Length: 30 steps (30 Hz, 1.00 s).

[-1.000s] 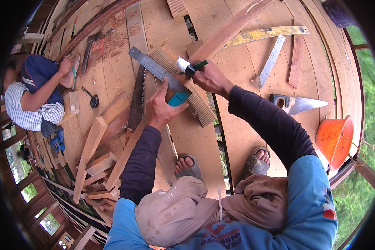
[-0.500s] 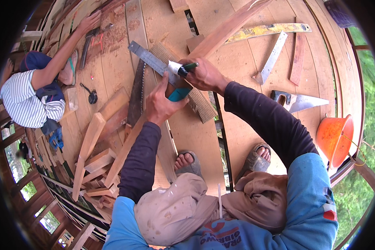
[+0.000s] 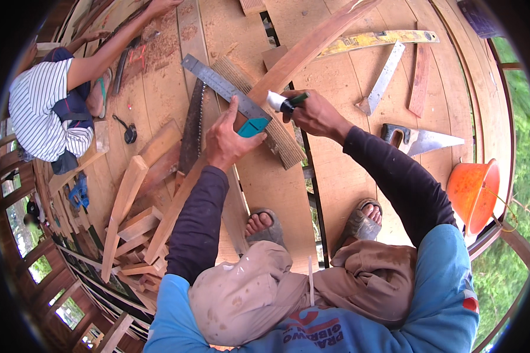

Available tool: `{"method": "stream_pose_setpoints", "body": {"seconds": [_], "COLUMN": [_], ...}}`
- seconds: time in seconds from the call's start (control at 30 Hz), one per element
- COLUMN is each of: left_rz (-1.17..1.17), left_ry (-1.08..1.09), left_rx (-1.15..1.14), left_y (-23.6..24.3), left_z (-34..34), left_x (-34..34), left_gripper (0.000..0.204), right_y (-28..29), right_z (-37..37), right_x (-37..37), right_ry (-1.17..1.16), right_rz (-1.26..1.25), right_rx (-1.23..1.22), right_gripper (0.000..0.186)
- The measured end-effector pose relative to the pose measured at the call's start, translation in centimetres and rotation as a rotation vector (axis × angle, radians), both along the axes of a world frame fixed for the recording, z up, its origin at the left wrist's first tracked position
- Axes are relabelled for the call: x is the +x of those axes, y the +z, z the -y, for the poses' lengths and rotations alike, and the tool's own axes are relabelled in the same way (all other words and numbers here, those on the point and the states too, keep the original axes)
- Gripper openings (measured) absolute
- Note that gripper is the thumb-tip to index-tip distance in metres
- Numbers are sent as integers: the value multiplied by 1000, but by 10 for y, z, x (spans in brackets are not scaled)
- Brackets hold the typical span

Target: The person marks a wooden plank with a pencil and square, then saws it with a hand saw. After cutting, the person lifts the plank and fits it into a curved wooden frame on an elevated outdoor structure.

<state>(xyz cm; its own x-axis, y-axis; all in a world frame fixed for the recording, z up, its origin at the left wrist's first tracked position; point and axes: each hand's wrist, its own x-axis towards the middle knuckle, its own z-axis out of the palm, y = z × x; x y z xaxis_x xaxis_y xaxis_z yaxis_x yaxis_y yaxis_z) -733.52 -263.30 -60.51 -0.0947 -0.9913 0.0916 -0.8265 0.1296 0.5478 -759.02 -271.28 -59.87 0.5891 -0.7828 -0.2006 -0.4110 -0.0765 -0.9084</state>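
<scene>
My left hand (image 3: pixel 227 141) is closed on a try square (image 3: pixel 221 85) with a steel blade and a teal handle, its index finger stretched along the blade. The square lies across a long reddish plank (image 3: pixel 315 50), which crosses a short grooved wood block (image 3: pixel 285 150). Just right of the square, my right hand (image 3: pixel 319 115) grips a marker-like pen (image 3: pixel 280 103) with a white end and dark green barrel. The pen is apart from the blade. My right fingertips are partly hidden.
A handsaw (image 3: pixel 421 141), a second square (image 3: pixel 386 76), a yellow spirit level (image 3: pixel 383 41) and an orange bucket (image 3: pixel 474 194) lie to the right. Left are a saw blade (image 3: pixel 192 129), stacked wood offcuts (image 3: pixel 138 226), a tape measure (image 3: pixel 129 134) and another person (image 3: pixel 41 112). Gaps run between floorboards.
My right hand has drawn back rightward with the pen, uncovering more of the square. My left hand keeps the square nearly in place. The other person has leaned forward, arm reaching farther away.
</scene>
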Motion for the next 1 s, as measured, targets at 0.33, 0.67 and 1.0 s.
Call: {"method": "stream_pose_setpoints", "body": {"seconds": [0.33, 0.67, 1.0], "left_rz": [-29, -367, 35], "left_ry": [19, 162, 108], "left_rx": [78, 403, 382], "left_y": [1, 10, 2], "left_z": [-4, -13, -30], "left_x": [0, 53, 65], "left_gripper": [112, 118, 83], "right_y": [-45, -39, -15], "right_z": [-32, -60, -54], "right_x": [33, 19, -38], "right_ry": [-14, -135, -271], "right_rz": [362, 538, 525], "right_rx": [716, 617, 546], "right_gripper": [38, 29, 27]}}
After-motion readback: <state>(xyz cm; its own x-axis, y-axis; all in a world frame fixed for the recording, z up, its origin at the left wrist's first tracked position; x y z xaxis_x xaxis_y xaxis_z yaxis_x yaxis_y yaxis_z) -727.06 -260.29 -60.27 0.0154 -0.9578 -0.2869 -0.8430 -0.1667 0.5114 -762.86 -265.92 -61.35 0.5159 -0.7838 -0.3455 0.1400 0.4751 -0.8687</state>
